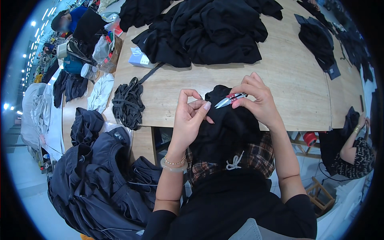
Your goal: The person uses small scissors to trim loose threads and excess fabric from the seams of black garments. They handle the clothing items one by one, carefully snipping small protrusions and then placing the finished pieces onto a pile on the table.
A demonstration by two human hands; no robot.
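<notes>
Centrally, a black garment [228, 128] draped over the wooden table [296, 80] edge is pinched between the curled fingers of the left hand [190, 118], while small red-handled thread snips [230, 100] are gripped in the closed right hand [258, 100] just above it

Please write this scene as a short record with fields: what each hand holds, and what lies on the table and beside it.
left hand: the left hand pinches the black fabric garment lying over the table edge and lap
right hand: the right hand holds small red-handled metal thread snips above that garment
table: pale wooden table, seen from above
on the table: large heap of black garments; coiled bundle of black cord; small pale blue box
left of the table: pile of dark navy garments
other people: a seated person's arm at the right edge
</notes>
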